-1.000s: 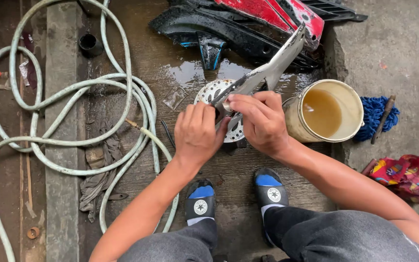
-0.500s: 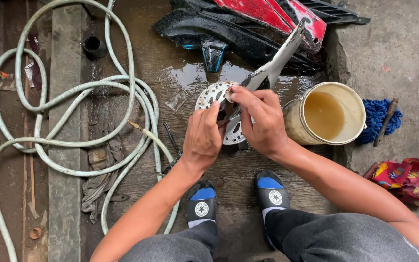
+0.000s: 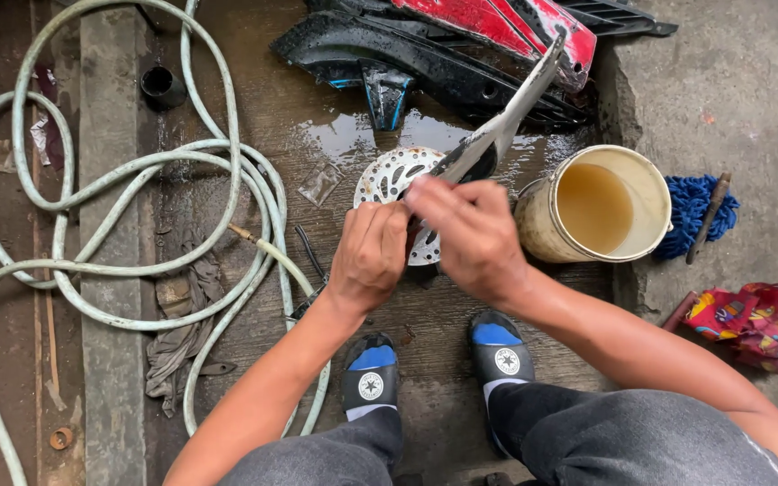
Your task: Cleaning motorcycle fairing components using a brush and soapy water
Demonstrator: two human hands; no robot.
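A perforated metal brake disc [image 3: 389,175] lies on the wet ground, fixed to a long grey metal arm [image 3: 508,117] that slants up to the right. My left hand [image 3: 369,254] grips the disc's near rim. My right hand [image 3: 466,232] is closed over the disc's centre beside it; what its fingers pinch is hidden. Both hands touch each other over the part.
A pale bucket [image 3: 650,236] of murky water stands to the right. Black and red plastic body panels [image 3: 461,45] lie behind. A coiled pale hose [image 3: 128,171] fills the left side, with a grey rag [image 3: 177,337]. A blue mop head [image 3: 700,202] and red cloth [image 3: 745,319] lie far right.
Both hands shifted slightly on the disc; my right hand's fingers moved leftward across the hub. The view drifted a little.
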